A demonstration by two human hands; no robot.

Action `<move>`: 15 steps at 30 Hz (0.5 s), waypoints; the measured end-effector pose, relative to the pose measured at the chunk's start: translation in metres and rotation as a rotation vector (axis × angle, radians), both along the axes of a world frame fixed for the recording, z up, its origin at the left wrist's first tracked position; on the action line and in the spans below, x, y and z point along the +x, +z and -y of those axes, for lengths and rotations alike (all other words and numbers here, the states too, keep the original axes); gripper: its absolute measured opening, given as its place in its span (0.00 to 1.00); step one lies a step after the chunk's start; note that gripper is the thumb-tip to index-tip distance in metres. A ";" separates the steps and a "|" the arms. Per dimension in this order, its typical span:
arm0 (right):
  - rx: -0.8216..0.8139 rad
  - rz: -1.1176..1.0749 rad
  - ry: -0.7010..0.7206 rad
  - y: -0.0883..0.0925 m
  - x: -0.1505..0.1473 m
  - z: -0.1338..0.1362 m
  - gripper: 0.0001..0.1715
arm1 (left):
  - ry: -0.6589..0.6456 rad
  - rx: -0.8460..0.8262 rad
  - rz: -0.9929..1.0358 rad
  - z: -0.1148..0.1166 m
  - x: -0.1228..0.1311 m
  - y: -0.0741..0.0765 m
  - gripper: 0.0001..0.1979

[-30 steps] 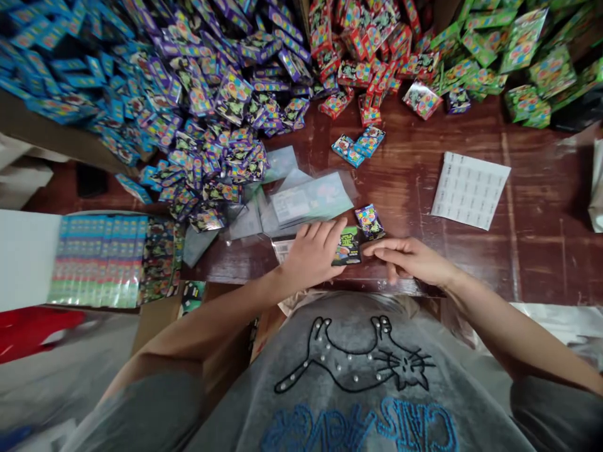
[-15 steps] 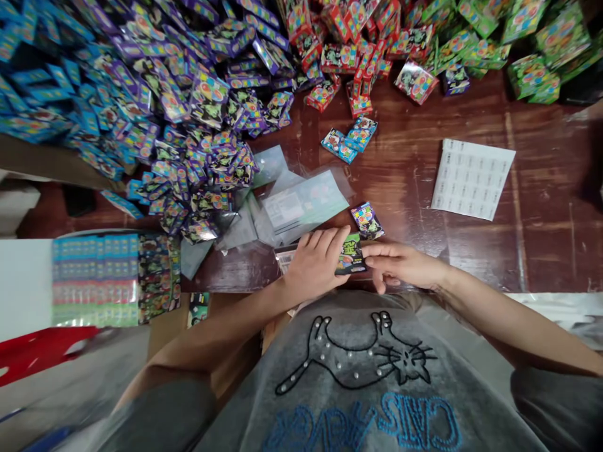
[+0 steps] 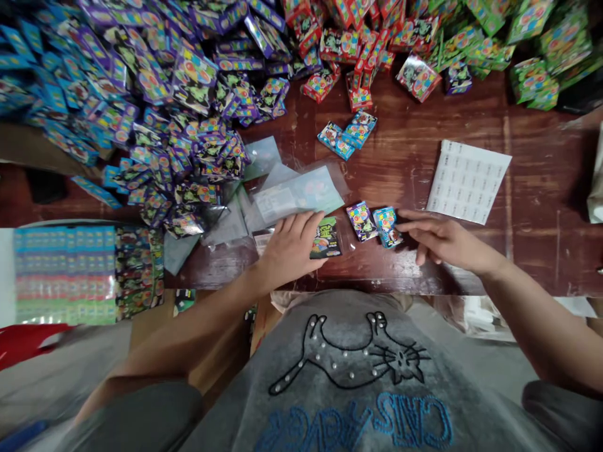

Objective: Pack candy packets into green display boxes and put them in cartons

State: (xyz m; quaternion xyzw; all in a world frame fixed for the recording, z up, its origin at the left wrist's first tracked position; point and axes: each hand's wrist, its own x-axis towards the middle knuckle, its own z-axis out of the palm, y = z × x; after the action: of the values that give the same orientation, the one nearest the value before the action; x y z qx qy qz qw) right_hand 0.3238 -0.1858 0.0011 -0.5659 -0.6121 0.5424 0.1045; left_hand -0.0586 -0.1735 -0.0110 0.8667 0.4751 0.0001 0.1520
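Observation:
My left hand [image 3: 294, 243] lies palm down over a black and green packet [image 3: 326, 238] at the table's front edge, its fingers together on it. To the right, a small purple box [image 3: 362, 221] and a small blue box [image 3: 387, 227] lie side by side. My right hand [image 3: 436, 238] is just right of the blue box, fingertips at its edge, fingers apart and holding nothing. Clear plastic sleeves with printed cards [image 3: 296, 198] lie beyond my left hand.
Heaped small boxes line the back: blue [image 3: 56, 88], purple [image 3: 193, 75], red [image 3: 358, 44] and green [image 3: 532, 81]. Two blue boxes [image 3: 360, 129] lie mid-table. A white label sheet [image 3: 468, 182] is at right. Filled packs [image 3: 66, 273] sit at the left.
My right hand has moved right, away from the black and green packet. A blue box now shows beside the purple one. The view has shifted slightly.

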 end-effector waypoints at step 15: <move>0.731 0.022 0.709 -0.055 -0.039 -0.077 0.54 | 0.151 -0.095 0.103 0.018 -0.012 -0.017 0.60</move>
State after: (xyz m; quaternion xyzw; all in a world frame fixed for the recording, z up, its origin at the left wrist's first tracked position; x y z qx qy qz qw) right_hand 0.2844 -0.1092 -0.0543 -0.2555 -0.9173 0.2890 0.0990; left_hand -0.0704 -0.1914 -0.0282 0.8190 0.5302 0.0335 0.2167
